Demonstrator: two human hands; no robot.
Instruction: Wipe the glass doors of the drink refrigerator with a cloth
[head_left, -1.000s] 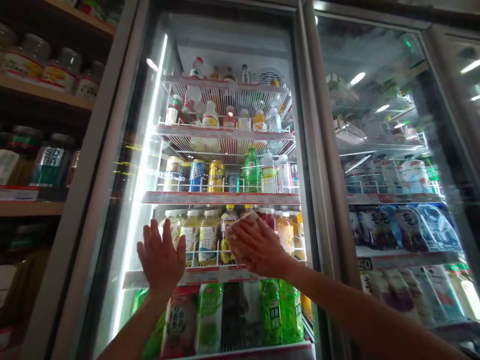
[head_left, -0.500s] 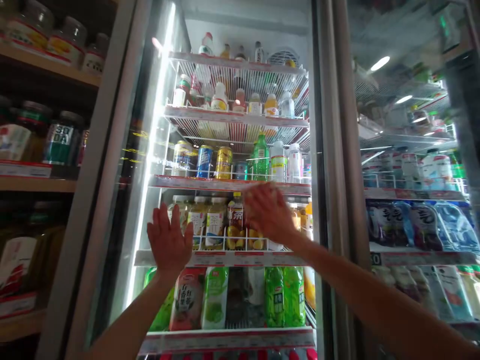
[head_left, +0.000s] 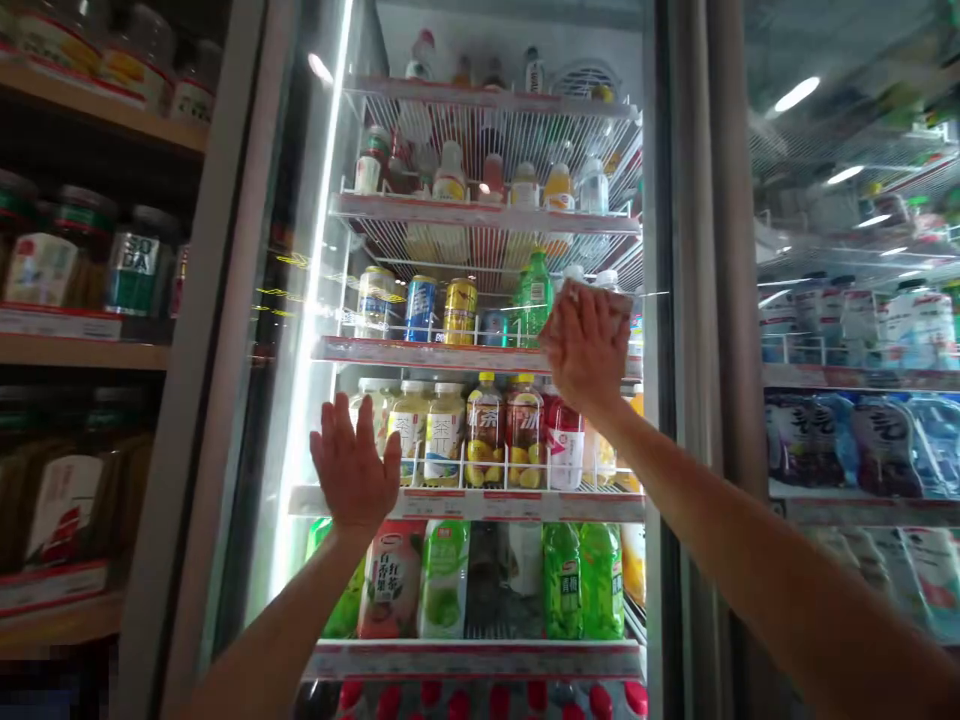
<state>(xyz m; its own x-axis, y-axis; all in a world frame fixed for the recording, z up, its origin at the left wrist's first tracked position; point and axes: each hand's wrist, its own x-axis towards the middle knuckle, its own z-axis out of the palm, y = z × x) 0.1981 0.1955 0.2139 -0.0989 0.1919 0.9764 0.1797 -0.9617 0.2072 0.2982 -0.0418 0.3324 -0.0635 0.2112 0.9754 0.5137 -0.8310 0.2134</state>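
Observation:
My left hand (head_left: 355, 468) lies flat and open against the glass door (head_left: 330, 300) of a lit drinks fridge, fingers spread, level with the shelf of tea bottles (head_left: 444, 434). My right hand (head_left: 586, 342) presses a pale cloth (head_left: 600, 301) against the same glass higher up and to the right, near the door's right frame (head_left: 657, 400). The cloth only shows at the fingertips. Behind the glass are cans (head_left: 420, 309), a green bottle (head_left: 532, 292) and green bottles (head_left: 581, 580) on a lower shelf.
Wooden shelves (head_left: 82, 352) with jars (head_left: 135, 272) stand at the left. A second fridge door (head_left: 847, 300) at the right shows pouches (head_left: 840, 445) and ceiling-light reflections.
My right hand with the cloth has slid up and to the right across the glass, from the tea-bottle shelf to the can shelf. My left hand has stayed flat on the glass.

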